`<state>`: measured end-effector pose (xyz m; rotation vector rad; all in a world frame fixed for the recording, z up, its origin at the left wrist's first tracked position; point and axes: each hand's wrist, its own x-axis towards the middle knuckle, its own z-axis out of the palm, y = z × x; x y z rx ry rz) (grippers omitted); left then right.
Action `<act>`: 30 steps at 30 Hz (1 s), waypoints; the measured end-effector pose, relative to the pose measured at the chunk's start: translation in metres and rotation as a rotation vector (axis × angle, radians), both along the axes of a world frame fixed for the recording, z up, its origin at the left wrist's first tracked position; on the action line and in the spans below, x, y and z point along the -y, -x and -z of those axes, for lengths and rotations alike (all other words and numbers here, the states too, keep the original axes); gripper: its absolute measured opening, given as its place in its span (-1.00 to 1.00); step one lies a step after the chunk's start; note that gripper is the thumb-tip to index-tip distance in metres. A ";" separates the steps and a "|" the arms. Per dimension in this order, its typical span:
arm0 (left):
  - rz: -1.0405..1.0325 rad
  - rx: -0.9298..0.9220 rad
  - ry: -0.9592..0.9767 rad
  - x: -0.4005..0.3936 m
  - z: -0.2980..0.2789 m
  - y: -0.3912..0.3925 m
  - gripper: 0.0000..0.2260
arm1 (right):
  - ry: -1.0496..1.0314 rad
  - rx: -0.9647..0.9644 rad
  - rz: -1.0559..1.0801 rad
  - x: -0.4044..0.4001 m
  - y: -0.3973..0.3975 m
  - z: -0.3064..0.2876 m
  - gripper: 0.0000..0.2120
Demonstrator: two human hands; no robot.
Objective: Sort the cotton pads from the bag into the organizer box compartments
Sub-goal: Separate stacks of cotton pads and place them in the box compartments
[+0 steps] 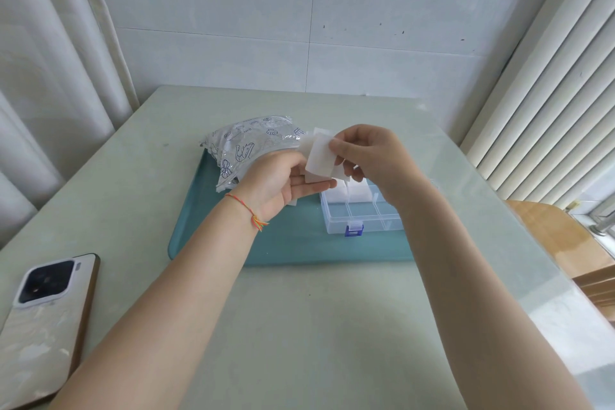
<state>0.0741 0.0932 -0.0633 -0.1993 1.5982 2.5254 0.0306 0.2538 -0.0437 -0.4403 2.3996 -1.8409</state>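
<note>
A pale green worktop stands against a white tiled wall, blinds beside it. On its teal tray, the left hand and right hand both pinch cotton pads above the organizer box, beside the bag. A phone lies near the tray.

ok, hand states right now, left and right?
Left hand: holding a stack of cotton pads.
Right hand: pinching the top pad of that stack.
</note>
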 end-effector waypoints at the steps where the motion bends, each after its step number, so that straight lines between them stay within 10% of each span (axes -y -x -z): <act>1: 0.011 0.005 -0.008 0.000 0.000 0.000 -0.73 | -0.034 -0.021 0.019 0.001 0.000 0.001 -0.94; 12: -0.038 -0.071 0.018 0.003 0.007 0.003 -0.85 | -0.266 0.095 0.122 0.001 0.003 0.003 -0.70; 16: -0.078 -0.064 -0.015 0.003 0.009 0.004 -0.87 | 0.003 0.231 0.006 -0.004 0.001 0.004 -0.91; 23: -0.146 -0.026 0.132 0.009 0.011 0.005 -0.82 | 0.017 0.015 0.143 -0.017 0.006 -0.007 -0.91; 30: 0.119 0.016 0.166 0.002 0.002 -0.001 -0.73 | -0.515 -0.306 -0.048 -0.004 -0.007 -0.013 -0.97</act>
